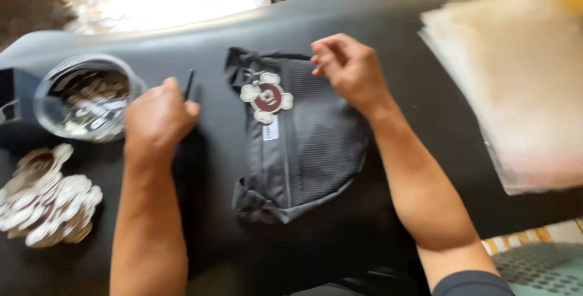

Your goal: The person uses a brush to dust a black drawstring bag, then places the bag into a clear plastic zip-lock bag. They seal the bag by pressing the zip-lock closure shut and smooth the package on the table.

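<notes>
A dark grey mesh drawstring pouch (303, 144) lies in the middle of the black table (425, 89). A flower-shaped white and maroon tag (266, 96) sits on its upper part. My right hand (346, 68) pinches the pouch's top edge near the drawstring. My left hand (156, 117) is closed around a thin black stick-like tool (189, 83), left of the pouch. The frame is blurred by motion.
A round clear container (88, 98) of small pieces stands at the left. A heap of white and maroon tags (48, 196) lies at the lower left. A stack of clear plastic bags (522, 77) fills the right side.
</notes>
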